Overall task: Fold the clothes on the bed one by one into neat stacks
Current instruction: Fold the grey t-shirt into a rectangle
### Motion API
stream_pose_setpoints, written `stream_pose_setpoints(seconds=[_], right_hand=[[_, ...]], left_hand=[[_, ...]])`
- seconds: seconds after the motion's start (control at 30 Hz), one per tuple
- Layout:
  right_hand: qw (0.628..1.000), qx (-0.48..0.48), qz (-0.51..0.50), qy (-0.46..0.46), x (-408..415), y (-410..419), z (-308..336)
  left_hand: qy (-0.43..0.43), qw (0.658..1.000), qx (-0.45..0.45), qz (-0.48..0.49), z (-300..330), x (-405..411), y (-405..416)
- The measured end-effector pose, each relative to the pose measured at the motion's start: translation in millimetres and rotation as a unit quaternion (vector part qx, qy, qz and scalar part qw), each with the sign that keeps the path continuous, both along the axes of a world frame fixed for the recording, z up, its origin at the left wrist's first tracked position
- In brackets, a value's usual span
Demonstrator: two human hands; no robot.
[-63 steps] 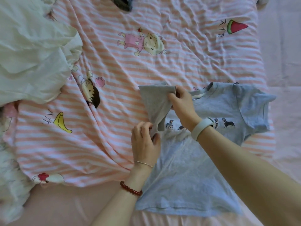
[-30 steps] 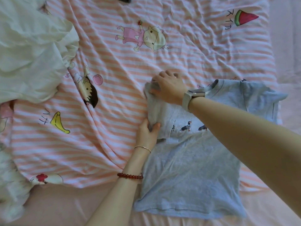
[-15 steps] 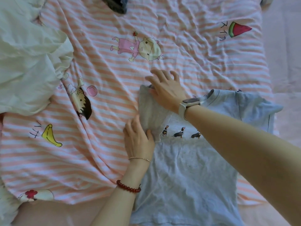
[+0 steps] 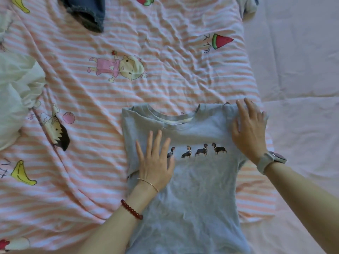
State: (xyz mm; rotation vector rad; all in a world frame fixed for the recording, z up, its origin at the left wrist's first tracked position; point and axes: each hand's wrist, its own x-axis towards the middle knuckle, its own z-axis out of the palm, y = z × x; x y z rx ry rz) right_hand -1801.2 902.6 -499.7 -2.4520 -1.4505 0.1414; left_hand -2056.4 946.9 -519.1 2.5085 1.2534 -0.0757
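Head view: your grey T-shirt (image 4: 200,189) lies face up on the striped sheet (image 4: 165,88) near the bed's front edge, right of centre, with its neckline pointing away from you and its hem running out of frame at the bottom. Both sleeves are folded in, so the shirt forms a narrow, nearly straight-sided panel. A row of small printed dogs (image 4: 200,152) crosses the chest.

Your left hand (image 4: 156,162) lies flat on the shirt's left side with fingers straight and spread, pressing the folded sleeve down; it grasps nothing, so that grip is released. Your right hand (image 4: 249,131) rests palm-down on the shirt's right shoulder at the fold, fingers extended and slightly spread, also released. A watch (image 4: 271,161) sits on your right wrist, and a red bead bracelet (image 4: 131,209) and a thin bangle (image 4: 148,184) on your left.

No basket or box is in view; the bed alone carries the clothes. A dark denim garment (image 4: 86,13) lies at the far edge, left of centre, and a pale crumpled cloth (image 4: 16,99) bunches up at the left edge. Plain pink bedding (image 4: 300,61) shows along the right side.
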Motion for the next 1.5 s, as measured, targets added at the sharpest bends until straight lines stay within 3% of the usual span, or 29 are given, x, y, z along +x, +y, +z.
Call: stream_pose_setpoints(seconds=[0.13, 0.33, 0.47, 0.57, 0.83, 1.0, 1.13, 1.2, 1.3, 1.4, 1.43, 1.5], right_hand=[[0.980, 0.060, -0.145, 0.120, 32, -18, 2], [0.933, 0.121, -0.255, 0.222, 34, -57, -12], [0.909, 0.084, -0.247, 0.324, 20, -81, -21], [0.899, 0.059, -0.228, 0.369, 14, -87, -22], [0.889, 0.054, -0.272, 0.363, 13, -100, -24], [0.859, 0.101, -0.292, 0.407, 5, -105, -23], [0.820, 0.104, -0.279, 0.489, 2, -100, -20], [0.829, 0.118, -0.275, 0.472, 3, -99, -19], [0.882, 0.164, -0.217, 0.384, -7, -98, -12], [0.948, 0.207, -0.081, 0.226, -22, -101, -8], [0.962, 0.204, -0.035, 0.179, -26, -101, -8], [0.974, 0.192, 0.033, 0.119, -32, -101, -8]], left_hand=[[-0.082, 0.996, 0.012, -0.026, 14, 61, 14], [-0.074, 0.989, -0.058, -0.112, 12, 157, 60], [-0.053, 0.976, -0.139, -0.160, 11, 200, 70], [-0.071, 0.974, -0.145, -0.160, 9, 216, 63], [-0.148, 0.965, -0.202, -0.074, 18, 246, 64], [-0.129, 0.971, -0.194, -0.049, 19, 246, 63], [-0.092, 0.980, -0.134, -0.118, 27, 246, 62], [-0.095, 0.977, -0.127, -0.143, 36, 245, 64], [-0.125, 0.968, -0.182, -0.116, 48, 235, 66], [-0.207, 0.915, -0.345, 0.022, 56, 207, 66], [-0.233, 0.894, -0.375, 0.074, 56, 194, 66], [-0.234, 0.885, -0.376, 0.143, 49, 168, 64]])
